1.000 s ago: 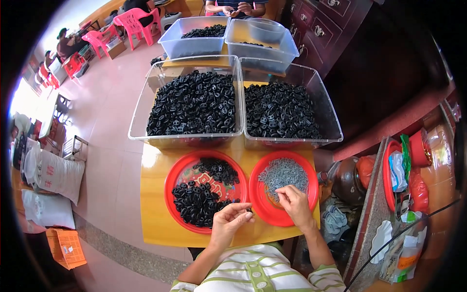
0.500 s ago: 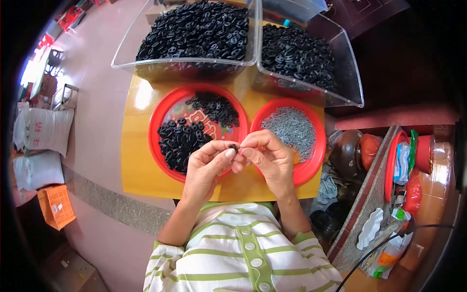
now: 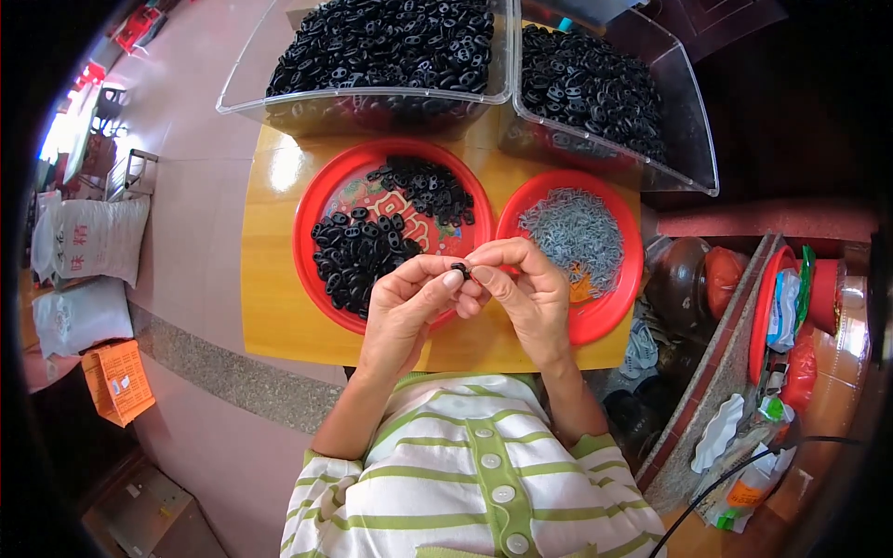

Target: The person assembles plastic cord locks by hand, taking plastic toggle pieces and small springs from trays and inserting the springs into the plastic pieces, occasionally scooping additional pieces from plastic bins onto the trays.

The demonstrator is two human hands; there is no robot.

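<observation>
In front of my chest, my left hand point(image 3: 417, 305) pinches a small black plastic piece point(image 3: 459, 270) between thumb and fingers. My right hand point(image 3: 526, 296) meets it there, thumb and forefinger pressed together against the piece's right side; what lies in that pinch is too small to make out. Behind my left hand, a red round tray point(image 3: 302, 244) with a patterned bottom carries two heaps: larger black oval parts with two holes point(image 3: 358, 265) and smaller black parts point(image 3: 430, 189). Beyond my right hand, a smaller red tray point(image 3: 633, 251) holds a pile of silvery screws point(image 3: 575, 237).
Two clear plastic bins point(image 3: 372, 94) full of black oval parts stand at the table's far side. The yellow table point(image 3: 270, 316) ends just before my body. A stone-edged ledge point(image 3: 693, 386) with bags and a cable is on the right. White sacks point(image 3: 98, 237) and an orange basket point(image 3: 118, 383) are at left.
The whole view has shifted slightly, so the trays and bins appear higher and further right. Both hands stay together at the black piece, with the fingers only slightly rearranged.
</observation>
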